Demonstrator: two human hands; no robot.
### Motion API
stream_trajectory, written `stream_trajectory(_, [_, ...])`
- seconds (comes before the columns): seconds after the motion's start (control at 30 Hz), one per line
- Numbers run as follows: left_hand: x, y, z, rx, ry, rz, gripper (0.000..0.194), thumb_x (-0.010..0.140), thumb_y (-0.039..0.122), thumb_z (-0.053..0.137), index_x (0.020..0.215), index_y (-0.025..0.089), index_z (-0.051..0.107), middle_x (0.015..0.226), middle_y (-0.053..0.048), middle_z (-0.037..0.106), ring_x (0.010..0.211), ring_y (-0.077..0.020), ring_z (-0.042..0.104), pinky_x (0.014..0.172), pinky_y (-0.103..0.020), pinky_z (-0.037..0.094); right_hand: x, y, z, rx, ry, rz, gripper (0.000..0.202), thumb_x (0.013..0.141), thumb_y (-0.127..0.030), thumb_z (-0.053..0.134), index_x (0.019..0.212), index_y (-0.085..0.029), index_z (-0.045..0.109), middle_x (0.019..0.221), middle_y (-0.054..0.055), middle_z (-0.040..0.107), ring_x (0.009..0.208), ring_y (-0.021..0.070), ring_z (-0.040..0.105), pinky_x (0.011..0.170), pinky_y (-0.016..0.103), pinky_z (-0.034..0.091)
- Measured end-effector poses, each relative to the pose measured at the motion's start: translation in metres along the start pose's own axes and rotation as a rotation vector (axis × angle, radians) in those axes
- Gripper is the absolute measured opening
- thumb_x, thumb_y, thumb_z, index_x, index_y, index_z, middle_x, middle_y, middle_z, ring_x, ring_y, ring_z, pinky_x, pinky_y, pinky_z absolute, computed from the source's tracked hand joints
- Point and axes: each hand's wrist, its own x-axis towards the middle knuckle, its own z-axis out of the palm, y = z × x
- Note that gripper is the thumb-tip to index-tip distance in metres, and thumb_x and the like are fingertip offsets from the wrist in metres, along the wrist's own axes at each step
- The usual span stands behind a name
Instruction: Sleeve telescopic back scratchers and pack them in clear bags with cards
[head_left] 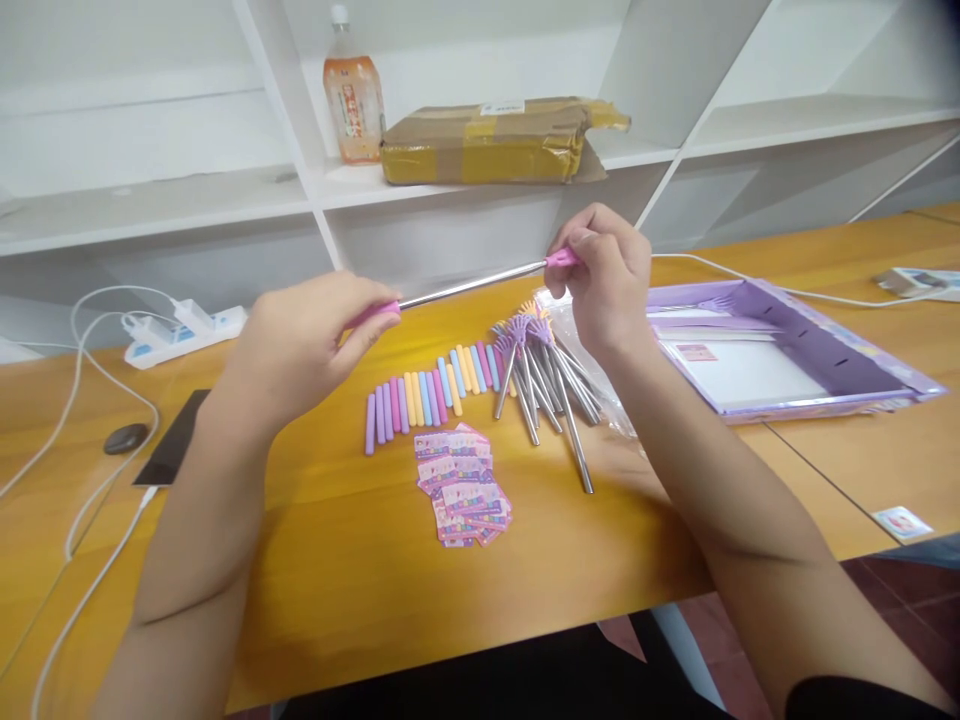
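Stretched between my hands above the table is a back scratcher with a thin metal rod [472, 284]. My left hand [300, 345] is closed round its pink handle end. My right hand [604, 275] pinches the pink piece at the other end, so its shape is partly hidden. Below lies a pile of metal-rod back scratchers [536, 350] with purple and orange claw heads. Left of the pile, coloured handle sticks [420, 398] in purple, pink, yellow and blue form a row. Nearer me is a loose stack of printed cards [465, 485].
On the right stands an open purple box [795, 400] with a few items inside. A clear plastic bag [615, 410] lies beside the pile. A power strip [187, 335], phone [172, 440] and cables are on the left. A shelf holds a bottle [354, 110] and a taped carton [487, 150].
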Motion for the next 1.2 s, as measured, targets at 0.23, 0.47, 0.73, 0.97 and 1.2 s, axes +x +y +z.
stream_trajectory(0.23, [-0.001, 0.006, 0.006, 0.045, 0.041, 0.097, 0.028, 0.117, 0.040, 0.054, 0.124, 0.027, 0.078, 0.111, -0.006, 0.084, 0.102, -0.0220, 0.079, 0.087, -0.034, 0.060, -0.018, -0.006, 0.024, -0.099, -0.045, 0.032, 0.048, 0.103, -0.068, 0.065, 0.082, -0.027, 0.053, 0.072, 0.000, 0.049, 0.061, 0.0163, 0.049, 0.056, 0.032, 0.040])
stream_trajectory(0.47, [-0.004, 0.014, 0.015, 0.111, 0.108, 0.179, 0.028, 0.116, 0.042, 0.057, 0.117, 0.026, 0.080, 0.105, -0.005, 0.085, 0.090, -0.0201, 0.080, 0.070, -0.031, 0.056, -0.039, -0.006, 0.045, -0.107, -0.156, -0.081, 0.045, 0.114, -0.058, 0.056, 0.084, -0.025, 0.052, 0.061, -0.004, 0.050, 0.055, 0.0140, 0.046, 0.061, 0.033, 0.039])
stream_trajectory(0.73, [-0.007, 0.016, 0.004, 0.052, 0.095, 0.131, 0.029, 0.115, 0.048, 0.058, 0.120, 0.032, 0.081, 0.101, -0.003, 0.085, 0.096, -0.0213, 0.081, 0.072, -0.031, 0.058, -0.058, -0.012, 0.057, -0.042, -0.127, -0.093, 0.044, 0.116, -0.055, 0.053, 0.084, -0.026, 0.049, 0.058, -0.006, 0.049, 0.050, 0.0132, 0.043, 0.056, 0.032, 0.035])
stream_trajectory(0.97, [-0.001, 0.019, 0.014, -0.060, 0.154, 0.147, 0.026, 0.111, 0.050, 0.067, 0.116, 0.032, 0.084, 0.096, -0.001, 0.086, 0.082, -0.0171, 0.079, 0.074, -0.029, 0.060, -0.065, -0.022, 0.055, -0.135, -0.068, -0.148, 0.043, 0.117, -0.055, 0.050, 0.085, -0.025, 0.053, 0.063, -0.003, 0.048, 0.055, 0.0148, 0.046, 0.059, 0.032, 0.038])
stream_trajectory(1.2, [-0.001, 0.022, 0.016, -0.081, 0.169, 0.133, 0.020, 0.111, 0.045, 0.069, 0.115, 0.032, 0.085, 0.095, 0.001, 0.086, 0.082, -0.0163, 0.079, 0.074, -0.029, 0.059, -0.067, -0.014, 0.059, -0.128, -0.050, -0.152, 0.047, 0.117, -0.060, 0.046, 0.085, -0.026, 0.051, 0.064, -0.003, 0.047, 0.055, 0.0151, 0.045, 0.057, 0.032, 0.037])
